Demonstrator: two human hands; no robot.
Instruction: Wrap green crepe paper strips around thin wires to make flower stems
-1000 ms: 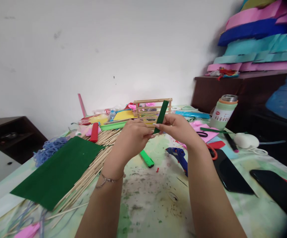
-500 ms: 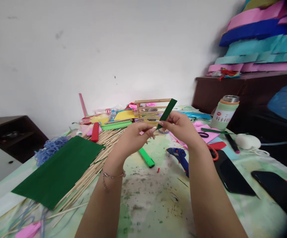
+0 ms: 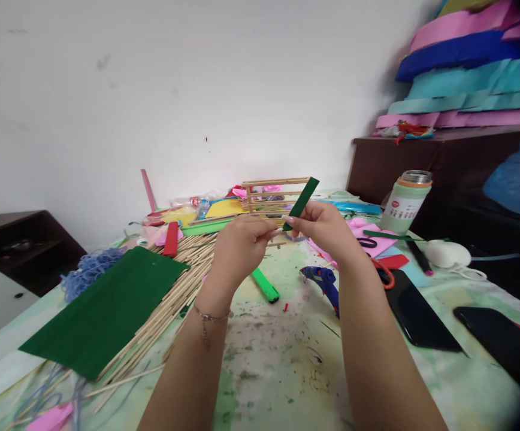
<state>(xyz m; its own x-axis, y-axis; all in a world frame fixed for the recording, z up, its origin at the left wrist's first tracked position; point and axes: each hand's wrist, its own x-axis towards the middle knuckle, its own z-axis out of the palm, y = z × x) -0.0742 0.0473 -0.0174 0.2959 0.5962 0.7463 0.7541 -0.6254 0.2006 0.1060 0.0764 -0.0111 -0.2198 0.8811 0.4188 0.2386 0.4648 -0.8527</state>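
A narrow dark green strip [image 3: 303, 200], perhaps felt or paper, slants up between the fingers and thumb of my right hand [image 3: 325, 230]. Closed in a pinch, my left hand [image 3: 244, 245] is at the strip's lower end; whatever is between its fingertips is hidden. Behind the hands stands a frame of thin wooden sticks [image 3: 278, 181], partly covered by the strip and my right hand. Below them on the table lie a bright green folded piece [image 3: 265, 286] and a blue glue gun [image 3: 325, 281].
To the left, a dark green sheet [image 3: 107, 311] lies beside many wooden sticks [image 3: 165, 305] and blue yarn [image 3: 89, 272]. On the right are scissors [image 3: 388, 278], a black phone [image 3: 422, 314], another dark device [image 3: 498, 341], a white mouse-like object [image 3: 446, 254] and an uncapped bottle [image 3: 404, 203].
My left hand has turned slightly, its fingers drawn more tightly together near the strip's lower end. My right hand still holds the strip at nearly the same slant.
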